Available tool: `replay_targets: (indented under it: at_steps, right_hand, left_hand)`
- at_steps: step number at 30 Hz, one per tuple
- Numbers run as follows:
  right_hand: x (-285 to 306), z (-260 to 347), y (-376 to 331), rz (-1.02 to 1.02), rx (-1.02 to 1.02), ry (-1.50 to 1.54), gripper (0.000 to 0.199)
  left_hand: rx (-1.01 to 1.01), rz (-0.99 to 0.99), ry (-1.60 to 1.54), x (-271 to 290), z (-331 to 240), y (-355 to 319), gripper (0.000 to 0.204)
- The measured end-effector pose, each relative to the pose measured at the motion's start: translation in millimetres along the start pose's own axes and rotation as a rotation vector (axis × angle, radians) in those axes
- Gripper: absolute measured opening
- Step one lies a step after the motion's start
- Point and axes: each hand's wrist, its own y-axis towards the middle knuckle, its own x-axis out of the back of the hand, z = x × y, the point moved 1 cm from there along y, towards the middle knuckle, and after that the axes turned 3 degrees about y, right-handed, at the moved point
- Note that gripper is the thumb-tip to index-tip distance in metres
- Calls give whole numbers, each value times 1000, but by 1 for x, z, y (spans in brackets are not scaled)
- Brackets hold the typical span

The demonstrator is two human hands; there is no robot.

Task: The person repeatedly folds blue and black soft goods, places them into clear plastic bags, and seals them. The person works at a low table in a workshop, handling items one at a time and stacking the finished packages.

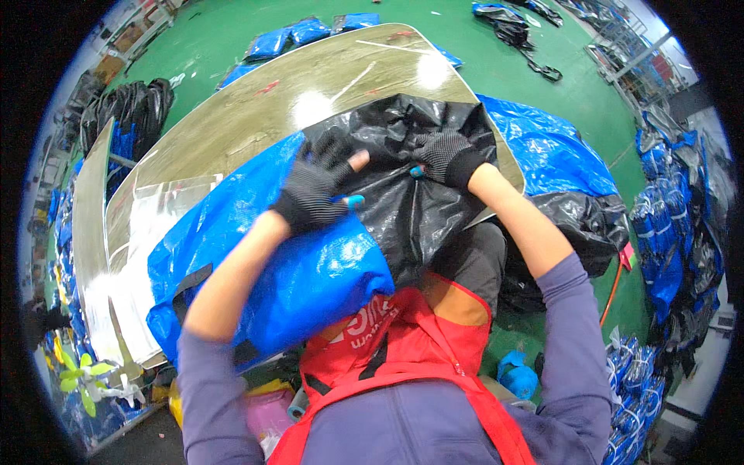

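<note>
A large blue-and-black tarpaulin piece (310,260) lies over the table's near side and hangs across my lap. Its black part is creased, and a short dark strap shows at its left end. My left hand (316,187), in a striped dark glove with bare thumb tip and a bit of blue at one fingertip, is spread over the seam between blue and black. My right hand (448,153), gloved alike, has its fingers curled into the black part, where folds gather round them. What lies under those fingers is hidden.
The shiny, rounded tabletop (240,132) stretches ahead. A second blue-and-black tarpaulin (550,147) droops off its right side. Blue packets (310,31) lie beyond the far edge on the green floor. Bundled blue pieces (659,225) are piled right; black ones (128,116) left.
</note>
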Motion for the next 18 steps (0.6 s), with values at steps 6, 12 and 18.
replay_targets:
  at_steps: [6,12,18]
  right_hand:
    - [-1,88,-107,-410,170,1,61]
    - [28,72,-86,-498,77,8,15]
    - [20,27,42,396,-233,-8,47]
  left_hand:
    - [-47,-151,75,-106,25,-7,59]
    - [182,36,-1177,-85,-36,4,52]
    - [-166,37,-232,-115,-36,-33,48]
